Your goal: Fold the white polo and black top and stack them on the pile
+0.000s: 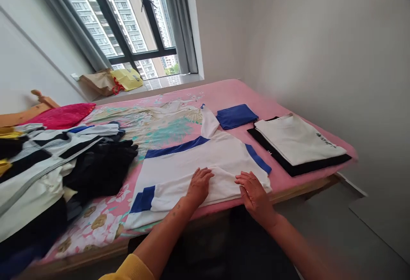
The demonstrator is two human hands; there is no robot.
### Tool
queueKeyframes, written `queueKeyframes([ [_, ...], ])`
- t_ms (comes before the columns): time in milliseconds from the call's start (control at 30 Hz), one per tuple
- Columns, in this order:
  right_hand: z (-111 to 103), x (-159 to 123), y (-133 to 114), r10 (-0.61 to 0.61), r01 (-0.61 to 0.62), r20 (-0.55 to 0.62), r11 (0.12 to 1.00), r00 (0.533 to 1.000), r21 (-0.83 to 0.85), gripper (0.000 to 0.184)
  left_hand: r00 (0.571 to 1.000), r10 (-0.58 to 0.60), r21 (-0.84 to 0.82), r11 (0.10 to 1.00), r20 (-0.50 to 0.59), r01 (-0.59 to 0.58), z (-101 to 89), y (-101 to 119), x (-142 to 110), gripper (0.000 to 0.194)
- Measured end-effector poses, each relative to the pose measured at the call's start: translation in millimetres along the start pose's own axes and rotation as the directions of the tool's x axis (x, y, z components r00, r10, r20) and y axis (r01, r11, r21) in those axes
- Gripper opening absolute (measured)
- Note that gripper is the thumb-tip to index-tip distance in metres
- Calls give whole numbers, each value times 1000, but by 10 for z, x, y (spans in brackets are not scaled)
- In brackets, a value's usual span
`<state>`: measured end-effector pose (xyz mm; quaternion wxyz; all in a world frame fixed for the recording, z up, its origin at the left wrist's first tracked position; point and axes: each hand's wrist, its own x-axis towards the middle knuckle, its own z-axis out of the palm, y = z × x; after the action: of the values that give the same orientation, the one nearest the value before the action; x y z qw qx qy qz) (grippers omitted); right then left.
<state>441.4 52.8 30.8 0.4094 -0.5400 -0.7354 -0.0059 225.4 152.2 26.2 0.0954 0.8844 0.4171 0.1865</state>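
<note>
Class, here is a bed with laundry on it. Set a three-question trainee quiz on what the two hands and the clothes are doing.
1. True or false: both hands rest flat on the white and blue shirt.
2. What lies on top of the folded black garment?
3. Which side holds the unfolded pile: A left, B right?

Key:
1. True: left hand, right hand.
2. A folded white shirt.
3. A.

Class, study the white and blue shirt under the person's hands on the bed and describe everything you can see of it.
The white and blue shirt is soft cloth, white with blue bands across the upper part and on the sleeve ends. It lies flat on the pink floral bed sheet, near the bed's front edge, partly folded, one white part sticking up at the top. The left hand and right hand press palms down on its lower fold. A pile of dark and striped clothes lies just to its left.
</note>
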Motion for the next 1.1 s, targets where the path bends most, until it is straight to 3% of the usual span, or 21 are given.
queueKeyframes([
  [100,406,146,-194,-76,87,173,995,982,-55,37,997,-24,86,996,70,18,-86,-31,-380,40],
  [167,693,150,-198,-62,106,261,981,963,-160,44,984,-153,168,976,93,136,-176,-154,-619,48],
  [233,917,96,-130,-24,111,313,958,949,-263,49,942,-326,244,923,83,298,-290,-344,-866,58],
  [367,1081,-40,13,-4,141,348,918,938,-371,51,864,-501,258,842,44,475,-527,-764,-1311,60],
  [467,1084,-75,37,-14,163,351,903,936,-398,51,804,-589,176,785,-86,594,-701,-986,-1503,49],
  [567,1091,-74,26,-12,172,359,892,933,-418,52,707,-686,130,696,-170,707,-862,-1098,-1574,42],
  [800,1044,-82,-16,11,159,370,890,929,-427,50,599,-800,112,593,-27,797,-998,-1166,-1497,43],
  [900,1033,-79,-20,12,158,377,895,926,-417,50,580,-813,82,581,42,809,-1013,-1197,-1412,41],
  [1100,1043,-53,-14,22,151,381,895,924,-419,50,598,-797,-87,592,84,801,-1061,-1221,-1320,29],
])
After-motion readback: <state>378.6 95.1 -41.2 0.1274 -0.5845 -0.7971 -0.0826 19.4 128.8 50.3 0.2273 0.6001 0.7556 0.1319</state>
